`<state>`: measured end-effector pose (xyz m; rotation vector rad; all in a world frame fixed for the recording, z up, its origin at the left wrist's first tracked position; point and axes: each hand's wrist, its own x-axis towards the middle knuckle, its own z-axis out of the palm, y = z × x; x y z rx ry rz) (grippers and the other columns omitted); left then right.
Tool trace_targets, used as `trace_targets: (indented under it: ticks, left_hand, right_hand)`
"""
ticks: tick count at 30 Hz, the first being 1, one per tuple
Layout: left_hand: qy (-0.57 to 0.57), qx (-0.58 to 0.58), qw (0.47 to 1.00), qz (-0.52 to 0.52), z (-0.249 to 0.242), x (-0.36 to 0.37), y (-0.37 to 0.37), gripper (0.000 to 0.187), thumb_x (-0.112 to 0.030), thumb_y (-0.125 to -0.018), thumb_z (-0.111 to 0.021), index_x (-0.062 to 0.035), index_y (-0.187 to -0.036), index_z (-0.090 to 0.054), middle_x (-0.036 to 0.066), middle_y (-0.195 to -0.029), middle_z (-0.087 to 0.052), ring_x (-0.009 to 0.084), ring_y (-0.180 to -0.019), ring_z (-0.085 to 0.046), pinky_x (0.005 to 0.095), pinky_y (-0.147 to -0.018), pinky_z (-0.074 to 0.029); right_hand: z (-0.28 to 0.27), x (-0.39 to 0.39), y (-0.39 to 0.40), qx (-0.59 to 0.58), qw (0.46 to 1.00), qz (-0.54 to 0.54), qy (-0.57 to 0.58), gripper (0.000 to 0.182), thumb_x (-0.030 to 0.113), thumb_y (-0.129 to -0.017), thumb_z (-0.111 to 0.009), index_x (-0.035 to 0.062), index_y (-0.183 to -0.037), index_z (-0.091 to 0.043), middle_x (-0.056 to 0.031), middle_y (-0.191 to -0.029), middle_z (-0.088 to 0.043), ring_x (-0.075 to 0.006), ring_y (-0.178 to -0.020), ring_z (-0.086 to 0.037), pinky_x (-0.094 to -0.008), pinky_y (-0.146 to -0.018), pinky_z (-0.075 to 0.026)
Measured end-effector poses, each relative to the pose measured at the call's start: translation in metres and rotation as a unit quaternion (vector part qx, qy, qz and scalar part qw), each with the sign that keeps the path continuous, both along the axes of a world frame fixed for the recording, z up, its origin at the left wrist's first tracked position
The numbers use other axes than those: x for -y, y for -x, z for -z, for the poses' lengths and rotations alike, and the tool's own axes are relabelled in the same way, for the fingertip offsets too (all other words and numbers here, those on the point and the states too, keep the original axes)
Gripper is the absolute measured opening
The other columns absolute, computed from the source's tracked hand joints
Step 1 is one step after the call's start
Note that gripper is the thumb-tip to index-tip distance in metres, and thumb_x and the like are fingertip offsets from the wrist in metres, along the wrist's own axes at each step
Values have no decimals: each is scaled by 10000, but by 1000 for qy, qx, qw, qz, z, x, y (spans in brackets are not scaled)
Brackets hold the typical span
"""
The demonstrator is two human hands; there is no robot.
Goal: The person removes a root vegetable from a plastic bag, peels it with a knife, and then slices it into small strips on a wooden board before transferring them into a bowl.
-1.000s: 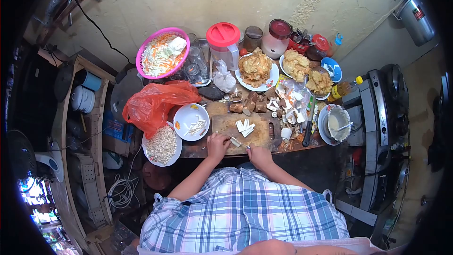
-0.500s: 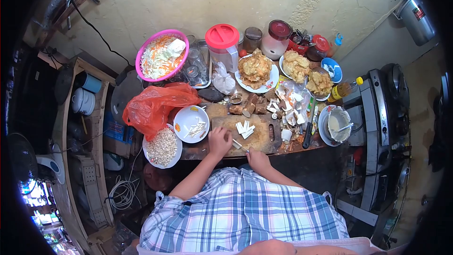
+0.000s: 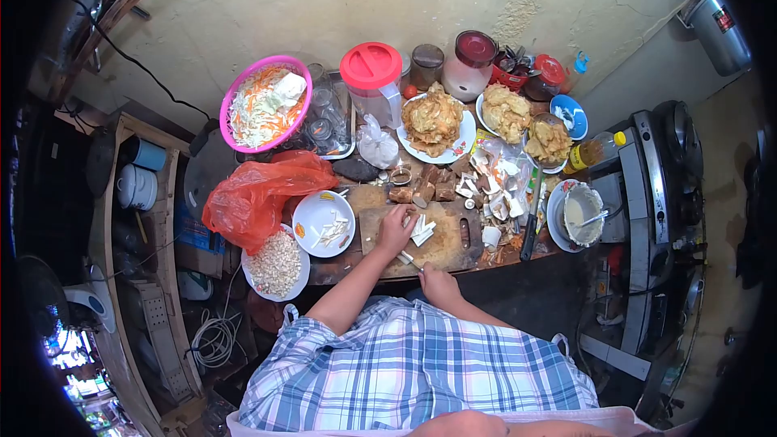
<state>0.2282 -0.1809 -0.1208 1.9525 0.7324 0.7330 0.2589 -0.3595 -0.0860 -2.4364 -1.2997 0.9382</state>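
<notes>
My left hand (image 3: 395, 228) is over the wooden cutting board (image 3: 455, 249), its bent fingers closed at the left edge of a small bunch of white root sticks (image 3: 423, 231). They partly cover the bunch. In my right hand (image 3: 439, 285), at the board's front edge, is a small knife (image 3: 413, 262), its blade pointing left. Beside the blade, near the left wrist, lies a pale piece (image 3: 404, 259). Left of the board, a white bowl (image 3: 305, 235) holds more cut sticks.
Brown unpeeled root chunks (image 3: 425, 186) lie behind the board. To the right are peelings (image 3: 496, 174) and a black-handled knife (image 3: 531, 231). A red plastic bag (image 3: 259, 198), a bowl of pale chopped pieces (image 3: 277, 267) and plates of fried food (image 3: 437, 125) stand around.
My left hand has moved up and right to the white sticks. The right hand with the knife stays near the board's front edge. The view has shifted slightly.
</notes>
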Motion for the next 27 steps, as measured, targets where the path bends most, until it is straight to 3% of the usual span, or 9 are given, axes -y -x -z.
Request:
trace_targets:
  ticks: [4, 8, 10, 12, 17, 20, 22, 27]
  left_hand:
    - [-26, -23, 999, 14, 5, -1, 1, 164, -124, -805, -666, -18, -918, -615, 134, -790, -600, 243, -671, -588, 333, -598, -460]
    - [0, -42, 999, 18, 9, 0, 6, 158, -129, -807, -663, -19, -908, -611, 148, -841, -622, 280, -720, -615, 350, -635, -479]
    - [-36, -42, 996, 72, 13, 0, 13, 162, -138, -803, -667, -24, -902, -608, 144, -841, -623, 279, -724, -615, 359, -640, -476]
    - [-38, -31, 998, 48, 14, 0, 6, 167, -143, -801, -670, -27, -904, -607, 135, -815, -612, 270, -706, -605, 356, -634, -474]
    - [-35, -62, 997, 33, -4, -5, -1, 202, -161, -791, -683, -33, -925, -604, 112, -735, -568, 250, -645, -559, 347, -615, -466]
    - [-34, -55, 995, 80, -17, -11, -2, 236, -167, -784, -691, -34, -956, -597, 104, -740, -557, 243, -632, -529, 338, -603, -458]
    - [-5, -64, 990, 123, -30, -15, 3, 271, -171, -788, -667, -32, -1006, -583, 120, -879, -594, 274, -782, -603, 359, -696, -489]
    - [-50, -32, 995, 83, -32, -11, 62, 285, -119, -745, -650, -6, -997, -581, 153, -922, -575, 311, -866, -582, 381, -760, -479]
  right_hand:
    - [8, 1, 5, 13, 1000, 12, -17, 242, 251, -908, -507, 11, -914, -481, -236, -658, -615, -416, -625, -628, -518, -554, -498]
    - [16, 2, 9, 19, 999, 4, -30, 231, 236, -900, -516, 10, -912, -475, -241, -633, -607, -414, -586, -623, -526, -530, -496]
    - [27, 3, 12, 25, 1000, -6, -14, 233, 235, -899, -517, 5, -906, -478, -246, -646, -608, -419, -603, -624, -529, -543, -496]
    - [26, 0, 13, 29, 1000, -11, -6, 235, 233, -898, -518, 1, -900, -481, -251, -659, -609, -423, -620, -625, -533, -556, -495]
    - [3, -2, -4, -91, 992, 60, -69, 310, 257, -905, -520, -43, -830, -517, -303, -734, -592, -464, -742, -599, -513, -663, -466]
    - [2, -1, -2, -137, 983, 81, -92, 337, 267, -909, -515, -58, -819, -523, -321, -762, -583, -473, -774, -582, -497, -690, -448]
    - [1, 3, -1, -145, 981, 78, -104, 341, 275, -907, -514, -57, -831, -532, -316, -777, -587, -470, -782, -580, -492, -692, -448]
    - [-4, 17, -9, -134, 985, 70, -79, 348, 296, -903, -508, -47, -882, -567, -296, -804, -600, -454, -805, -586, -489, -703, -454]
